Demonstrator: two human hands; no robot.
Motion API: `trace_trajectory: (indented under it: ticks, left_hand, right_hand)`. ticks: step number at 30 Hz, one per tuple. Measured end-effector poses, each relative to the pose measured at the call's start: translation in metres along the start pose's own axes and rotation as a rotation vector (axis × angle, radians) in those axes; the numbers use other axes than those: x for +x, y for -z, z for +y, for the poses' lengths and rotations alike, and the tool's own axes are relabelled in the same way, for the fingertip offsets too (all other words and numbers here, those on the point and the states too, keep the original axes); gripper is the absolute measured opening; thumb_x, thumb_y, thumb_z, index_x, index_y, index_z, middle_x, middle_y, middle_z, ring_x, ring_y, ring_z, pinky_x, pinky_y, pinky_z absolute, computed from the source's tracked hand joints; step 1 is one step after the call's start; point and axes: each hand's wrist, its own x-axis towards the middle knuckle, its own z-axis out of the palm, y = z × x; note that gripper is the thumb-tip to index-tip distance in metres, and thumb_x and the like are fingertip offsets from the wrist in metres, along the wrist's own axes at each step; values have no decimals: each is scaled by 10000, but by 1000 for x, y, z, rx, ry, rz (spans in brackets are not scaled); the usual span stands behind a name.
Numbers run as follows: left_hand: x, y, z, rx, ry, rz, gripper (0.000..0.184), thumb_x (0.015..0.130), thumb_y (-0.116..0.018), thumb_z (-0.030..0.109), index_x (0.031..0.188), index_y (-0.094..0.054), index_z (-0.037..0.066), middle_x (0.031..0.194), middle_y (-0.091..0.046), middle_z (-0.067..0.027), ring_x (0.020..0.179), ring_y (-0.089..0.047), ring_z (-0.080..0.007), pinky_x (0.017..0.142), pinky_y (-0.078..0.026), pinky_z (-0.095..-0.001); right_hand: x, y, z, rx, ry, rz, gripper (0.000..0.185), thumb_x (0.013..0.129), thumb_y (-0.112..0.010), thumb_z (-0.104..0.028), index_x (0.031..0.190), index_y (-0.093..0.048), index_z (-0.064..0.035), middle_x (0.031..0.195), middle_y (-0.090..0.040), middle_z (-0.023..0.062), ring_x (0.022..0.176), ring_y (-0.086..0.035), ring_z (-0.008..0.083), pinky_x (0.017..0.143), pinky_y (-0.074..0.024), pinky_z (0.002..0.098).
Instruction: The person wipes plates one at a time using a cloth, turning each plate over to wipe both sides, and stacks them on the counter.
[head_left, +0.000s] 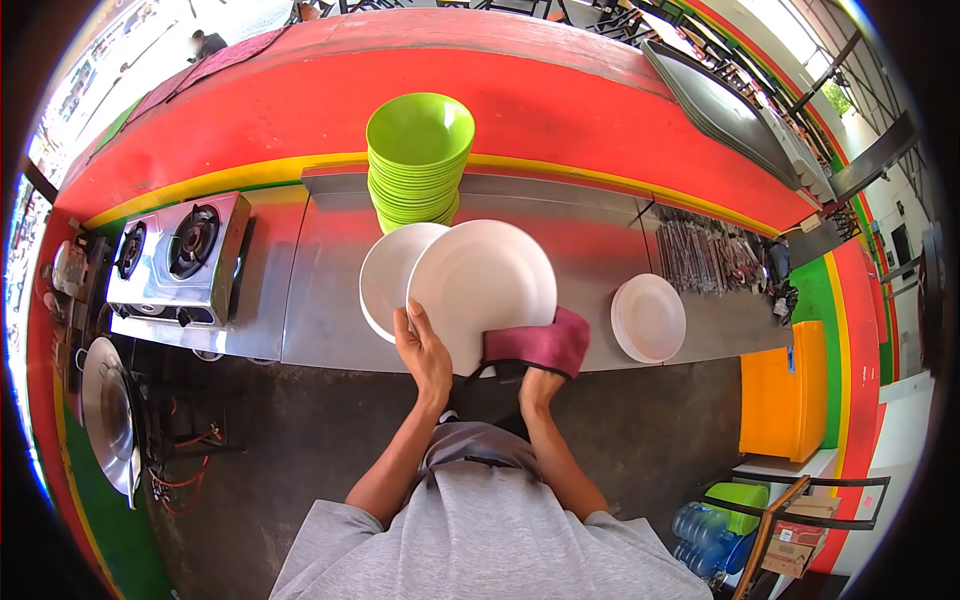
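A white plate (482,285) is held up over the steel counter's front edge. My left hand (425,352) grips its lower left rim, fingers against the face. My right hand (540,385) holds a maroon cloth (548,342) against the plate's lower right; the cloth hides most of its fingers. Behind the held plate, to the left, more white plates (385,280) rest on the counter, partly covered. A tall stack of green bowls (420,135) stands just beyond. Another pile of white plates (650,318) sits to the right.
On the steel counter (320,290), a two-burner stove (180,260) stands at the left and wrapped utensils (705,255) lie at the right. A red ledge (540,95) rises behind. A large metal lid or pan (108,415) is at the lower left, an orange container (780,390) at the right.
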Motion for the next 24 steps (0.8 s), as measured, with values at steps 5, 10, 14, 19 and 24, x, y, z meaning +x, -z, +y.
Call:
trace_trajectory:
  ticks: [5,10,14,19,24]
  left_hand:
    - [13,8,-1,49,-84,-121,390,1074,-480,369,881,-491,31,718,-361,57,668,-292,-54,569,-284,-251]
    - [9,8,5,125,-66,-231,383,1056,-529,349,847,-496,30,670,-365,44,645,-296,-62,549,-288,-269]
    - [-3,4,11,218,-125,-348,380,1038,-572,315,806,-495,24,602,-333,23,605,-288,-68,510,-270,-287]
    - [-3,8,15,256,-61,-393,381,1031,-588,292,786,-489,18,562,-332,20,574,-282,-63,477,-243,-296]
    - [-7,12,17,169,-48,-332,378,1043,-569,282,770,-468,41,555,-328,70,551,-249,-29,468,-185,-277]
  right_hand:
    - [7,7,-29,-567,-77,-169,240,842,-658,-68,1067,-639,15,1101,-628,149,1075,-595,297,929,-475,372]
    - [-9,3,-48,-359,377,-610,322,808,-681,-149,1088,-619,-2,1198,-595,190,1172,-550,366,988,-456,438]
    - [-22,-1,-22,-339,360,-1065,695,837,-719,-320,1400,-454,-10,1426,-468,215,1324,-452,350,1084,-376,461]
    - [-22,-10,15,-352,231,-1091,720,943,-588,-404,1500,-330,-28,1521,-381,225,1445,-328,363,1188,-260,454]
    - [-7,-24,17,-408,228,-856,650,949,-564,-409,1467,-399,-53,1496,-431,189,1422,-361,362,1183,-266,465]
